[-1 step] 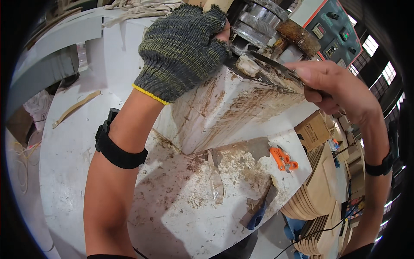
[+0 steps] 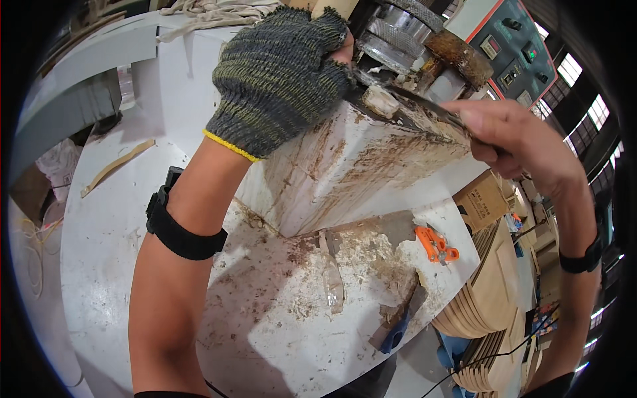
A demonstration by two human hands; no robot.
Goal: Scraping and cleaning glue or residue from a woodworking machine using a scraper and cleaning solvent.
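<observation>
— What's being handled?

— A thin metal blade (image 2: 424,109), dark and crusted with glue, lying flat along the top edge of a sloped white block (image 2: 345,179) streaked brown. The bare right hand (image 2: 511,139) is clenched on its near end; the left hand (image 2: 282,76), in a grey knitted fingerless glove, presses down on the far end by the ribbed metal roller (image 2: 398,30).

— How many of each?

— One blade, one block, one orange clip (image 2: 434,244) near the worktop's (image 2: 106,232) right edge, among pale wood shavings (image 2: 358,255).
</observation>
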